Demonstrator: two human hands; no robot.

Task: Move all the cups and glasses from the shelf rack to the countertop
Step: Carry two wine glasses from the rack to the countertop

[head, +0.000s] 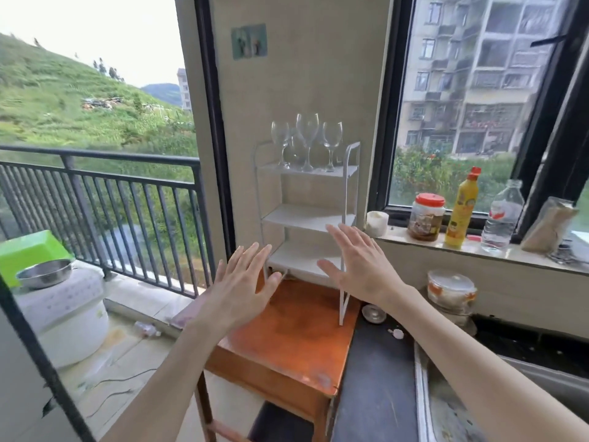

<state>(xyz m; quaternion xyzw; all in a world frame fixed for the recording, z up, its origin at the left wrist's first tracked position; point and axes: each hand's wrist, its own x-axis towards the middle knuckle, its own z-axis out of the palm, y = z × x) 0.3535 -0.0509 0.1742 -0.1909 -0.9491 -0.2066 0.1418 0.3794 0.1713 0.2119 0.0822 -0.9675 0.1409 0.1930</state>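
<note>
Several clear wine glasses [306,140] stand upright on the top tier of a white shelf rack [349,161], which rests on an orange wooden table [296,342] against the wall. The two lower tiers hold nothing. My left hand [243,283] is raised in front of the rack's bottom tier, fingers spread, holding nothing. My right hand [358,263] is raised beside it at the rack's right post, fingers apart and empty. Both hands are well below the glasses. The dark countertop [376,378] runs along the right of the table.
On the windowsill stand a white cup [376,223], a red-lidded jar [426,216], a yellow bottle [461,210] and a water bottle [503,215]. A lidded container [451,291] and small metal dish [373,313] sit on the countertop. A sink [478,409] lies lower right. A rice cooker [63,317] stands at left by the railing.
</note>
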